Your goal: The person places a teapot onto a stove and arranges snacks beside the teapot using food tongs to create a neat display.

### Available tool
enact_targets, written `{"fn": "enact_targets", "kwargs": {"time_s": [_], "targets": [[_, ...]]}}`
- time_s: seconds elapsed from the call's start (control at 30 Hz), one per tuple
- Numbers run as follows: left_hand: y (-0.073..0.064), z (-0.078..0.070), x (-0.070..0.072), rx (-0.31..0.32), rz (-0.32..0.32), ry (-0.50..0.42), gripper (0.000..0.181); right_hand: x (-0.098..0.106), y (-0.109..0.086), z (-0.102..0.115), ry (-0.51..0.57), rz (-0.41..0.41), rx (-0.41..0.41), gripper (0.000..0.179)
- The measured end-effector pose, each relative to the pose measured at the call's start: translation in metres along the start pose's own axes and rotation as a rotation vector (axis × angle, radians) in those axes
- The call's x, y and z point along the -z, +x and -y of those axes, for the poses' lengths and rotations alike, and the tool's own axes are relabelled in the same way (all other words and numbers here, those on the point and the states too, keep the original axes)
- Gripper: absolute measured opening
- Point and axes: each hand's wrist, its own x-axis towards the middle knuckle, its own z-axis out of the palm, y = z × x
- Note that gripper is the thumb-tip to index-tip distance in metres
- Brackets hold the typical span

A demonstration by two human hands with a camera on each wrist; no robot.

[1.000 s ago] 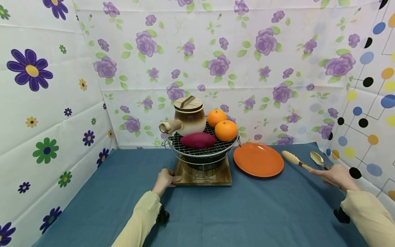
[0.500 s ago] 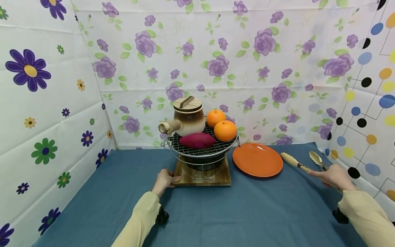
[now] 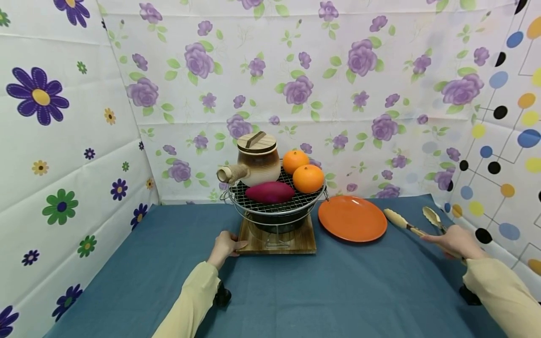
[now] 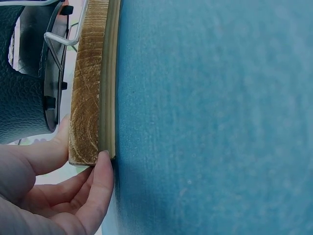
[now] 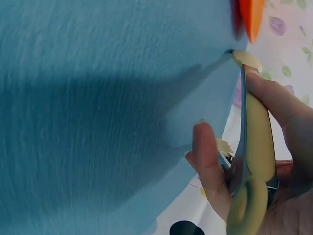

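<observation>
My left hand [image 3: 225, 248] pinches the front left corner of a square wooden board [image 3: 302, 241], thumb on top and fingers at its lower edge in the left wrist view. On that board stands a round tabletop grill [image 3: 276, 220] with a wire rack. The rack bears a brown-and-cream lidded pot [image 3: 258, 164], two oranges [image 3: 308, 179] and a purple sweet potato [image 3: 270, 193]. At the right, my right hand [image 3: 458, 242] grips a pair of cream-tipped tongs [image 5: 259, 132]. The tongs' two tips are spread apart and point away from me.
An orange plate [image 3: 352, 219] lies between the grill and the tongs. The pot's side handle [image 3: 232, 173] juts left past the rack. Patterned cloth walls [image 3: 363, 56] close off the back and both sides of the blue tablecloth [image 3: 317, 291].
</observation>
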Motion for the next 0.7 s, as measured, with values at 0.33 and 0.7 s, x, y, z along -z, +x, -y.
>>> {"fn": "enact_targets", "kwargs": {"time_s": [0.33,0.7], "targets": [[-0.0014,-0.0023,-0.0006,0.016,-0.005,0.0,0.023,0.0003,0.0029,-0.0008,-0.061,0.047,0.011,0.064],[0.0012,-0.0001,-0.0011,0.02,-0.004,0.001,0.021,-0.0008,0.0045,-0.0016,-0.242,0.066,0.096,0.057]]}}
